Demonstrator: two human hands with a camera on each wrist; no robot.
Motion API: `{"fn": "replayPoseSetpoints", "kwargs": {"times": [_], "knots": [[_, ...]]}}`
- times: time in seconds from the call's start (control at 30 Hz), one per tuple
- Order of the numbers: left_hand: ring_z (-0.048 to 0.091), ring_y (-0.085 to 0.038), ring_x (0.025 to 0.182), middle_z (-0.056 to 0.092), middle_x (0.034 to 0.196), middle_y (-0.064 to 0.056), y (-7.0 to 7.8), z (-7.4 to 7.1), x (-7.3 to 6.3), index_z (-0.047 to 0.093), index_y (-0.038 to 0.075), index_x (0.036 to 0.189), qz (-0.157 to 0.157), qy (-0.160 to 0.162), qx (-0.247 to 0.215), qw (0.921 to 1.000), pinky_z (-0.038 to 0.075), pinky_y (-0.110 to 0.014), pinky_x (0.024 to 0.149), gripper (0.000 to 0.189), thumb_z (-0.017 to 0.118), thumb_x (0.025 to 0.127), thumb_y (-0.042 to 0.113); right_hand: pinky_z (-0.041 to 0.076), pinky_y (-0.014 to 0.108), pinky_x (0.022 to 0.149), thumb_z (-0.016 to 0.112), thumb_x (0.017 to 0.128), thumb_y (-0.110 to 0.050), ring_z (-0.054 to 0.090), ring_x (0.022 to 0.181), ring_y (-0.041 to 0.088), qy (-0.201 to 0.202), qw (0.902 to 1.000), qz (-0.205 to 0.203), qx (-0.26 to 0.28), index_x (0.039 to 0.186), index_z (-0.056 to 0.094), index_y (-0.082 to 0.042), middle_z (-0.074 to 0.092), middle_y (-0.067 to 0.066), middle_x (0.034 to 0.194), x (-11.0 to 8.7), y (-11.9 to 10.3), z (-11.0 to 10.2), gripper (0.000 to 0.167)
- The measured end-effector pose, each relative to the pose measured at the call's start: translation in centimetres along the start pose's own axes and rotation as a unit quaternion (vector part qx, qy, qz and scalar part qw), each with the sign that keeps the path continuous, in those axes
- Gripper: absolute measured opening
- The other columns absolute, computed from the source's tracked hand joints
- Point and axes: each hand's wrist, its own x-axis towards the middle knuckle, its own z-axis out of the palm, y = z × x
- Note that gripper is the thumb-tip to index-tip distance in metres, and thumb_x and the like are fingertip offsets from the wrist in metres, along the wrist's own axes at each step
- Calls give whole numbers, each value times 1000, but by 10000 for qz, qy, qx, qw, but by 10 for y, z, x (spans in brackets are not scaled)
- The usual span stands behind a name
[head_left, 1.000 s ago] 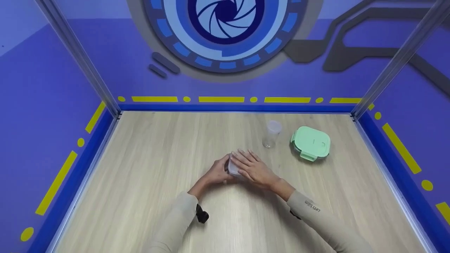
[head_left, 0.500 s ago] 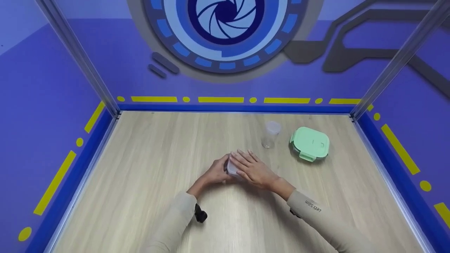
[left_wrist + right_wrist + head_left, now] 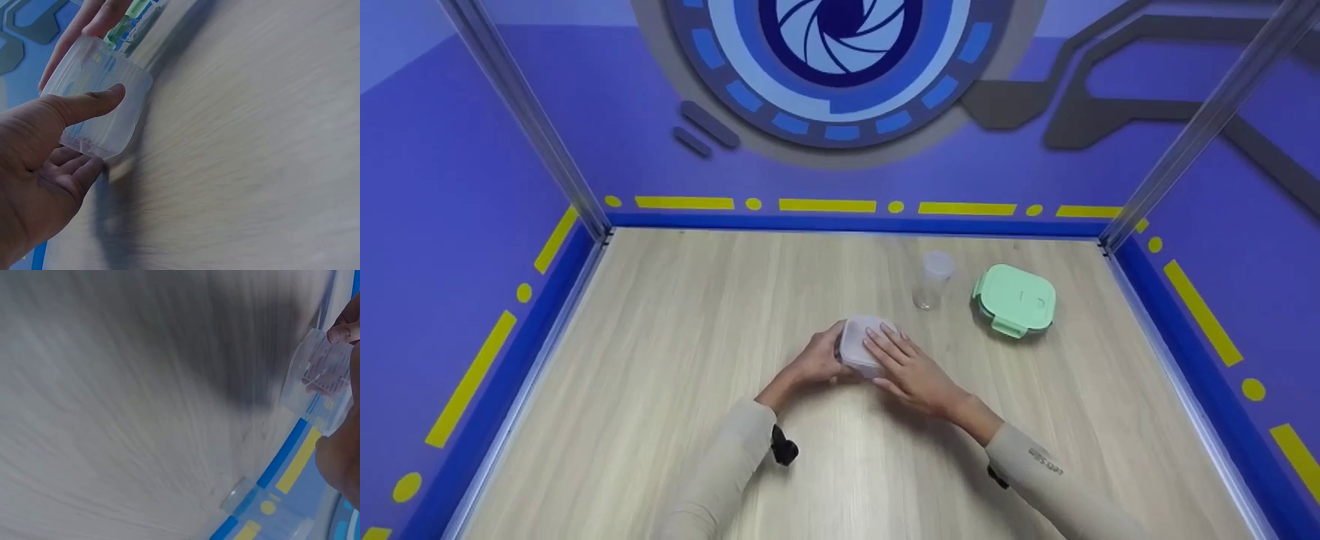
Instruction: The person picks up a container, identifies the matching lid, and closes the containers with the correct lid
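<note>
A small see-through plastic food container (image 3: 853, 339) with a frosted lid is held over the middle of the table. My left hand (image 3: 816, 357) grips its left side; in the left wrist view the thumb lies along one wall of the container (image 3: 125, 115) and the other fingers reach under its base. My right hand (image 3: 916, 375) rests on the lid with its fingers fairly straight, covering the lid's right part. The right wrist view has the clear container (image 3: 301, 374) at its right edge, between the left thumb and the right hand (image 3: 340, 455).
Behind the hands to the right stands a clear cup (image 3: 934, 281) with a frosted lid. Farther right sits a food box with a mint-green clip lid (image 3: 1018, 298). Blue panels (image 3: 780, 184) border the wooden table (image 3: 697, 300) at the back and sides.
My right hand has slid slightly right and toward me across the lid, so more of the lid shows. The left hand keeps its grip. The head view has shifted a little.
</note>
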Motion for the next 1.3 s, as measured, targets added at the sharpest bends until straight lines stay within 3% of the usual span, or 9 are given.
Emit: {"fn": "replayPoseSetpoints", "kwargs": {"times": [0.2, 0.3, 0.5, 0.67, 0.9, 1.17, 1.3], "knots": [[63, -34, 125, 63, 137, -21, 0, -3, -1, 43, -1, 149, -255, -65, -439, 9987, 49, -46, 110, 89, 87, 71, -6, 28, 59, 122, 56, 105, -33, 28, 155, 39, 172, 9994, 232, 194, 159, 34, -3, 32, 15, 167, -19, 0, -2, 66], [59, -38, 132, 61, 140, -22, -3, -6, -4, 43, -1, 149, -354, 51, -588, 9976, 46, -47, 114, 89, 87, 71, -6, 29, 59, 121, 57, 104, -29, 31, 154, 39, 217, 9986, 314, 360, 158, 34, 0, 32, 20, 165, -27, 2, -3, 65], [52, -43, 138, 56, 145, -24, -17, -28, -12, 40, 0, 151, -620, 509, -813, 9935, 39, -53, 119, 93, 88, 72, -4, 29, 60, 121, 58, 104, -28, 32, 153, 40, 238, 9966, 550, 564, 156, 37, 0, 37, 23, 162, -34, 9, -9, 63], [53, -41, 138, 55, 145, -23, -27, -50, -13, 37, 1, 153, -909, 863, -661, 9899, 39, -50, 119, 97, 89, 71, -2, 25, 62, 122, 60, 103, -32, 31, 153, 41, 177, 9944, 738, 735, 156, 39, -2, 37, 21, 163, -39, 15, -13, 64], [55, -41, 133, 58, 140, -27, -36, -67, -1, 38, -3, 151, -989, 1343, -525, 9846, 39, -51, 119, 96, 87, 68, -5, 23, 64, 122, 63, 100, -41, 29, 154, 42, 38, 9934, 816, 811, 156, 40, -4, 33, 23, 164, -46, 21, -11, 71], [55, -41, 133, 57, 140, -26, -35, -74, 15, 38, -2, 150, -1188, 1653, -378, 9783, 37, -50, 120, 92, 84, 70, -9, 25, 64, 120, 62, 101, -39, 30, 153, 44, 157, 9942, 786, 715, 155, 41, -2, 35, 24, 163, -49, 25, -9, 69], [54, -43, 134, 55, 142, -28, -35, -75, 25, 37, -3, 150, -1261, 1970, -303, 9718, 36, -52, 121, 92, 82, 71, -10, 25, 64, 120, 64, 99, -37, 31, 152, 44, 271, 9942, 815, 640, 154, 42, -1, 36, 24, 162, -50, 29, -9, 69]]}}
